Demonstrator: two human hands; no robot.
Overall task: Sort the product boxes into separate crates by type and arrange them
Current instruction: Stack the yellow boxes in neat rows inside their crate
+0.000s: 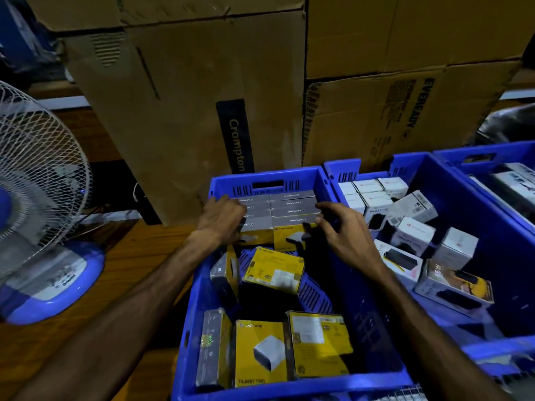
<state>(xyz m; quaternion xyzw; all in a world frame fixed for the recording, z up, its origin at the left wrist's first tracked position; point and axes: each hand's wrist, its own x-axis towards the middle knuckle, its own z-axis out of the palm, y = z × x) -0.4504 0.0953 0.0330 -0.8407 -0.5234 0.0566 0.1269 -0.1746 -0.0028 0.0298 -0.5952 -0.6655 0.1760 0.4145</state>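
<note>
1. Left hand (221, 219): fingers curled over the left end of the packed rows of yellow boxes (285, 211) at the far end of the near crate (199, 287); pressing or gripping, contact plain.
2. Right hand (343, 231): fingertips (318, 219) touch the right edge of the same rows, fingers loosely bent. Whether they pinch a box or only steady it, cannot tell.
3. Handling, as a judgement: small printed cartons, likely light and stiff-walled, with smooth faces that may slip. Best taken across the two narrow sides, or squeezed as a block from both ends, as the hands stand now.
4. Count, near crate: about eight boxes stood on edge in two columns; five loose ones nearer the person, some flat, some leaning.
5. Middle crate (451, 175): white boxes (373, 195), about six squared up at the far end and roughly seven tumbled. Count uncertain.
6. Third crate (492, 151) at far right holds more boxes; too cut off to count.
7. Behind: stacked brown cartons (185, 111). Left: a table fan (43, 198).
</note>
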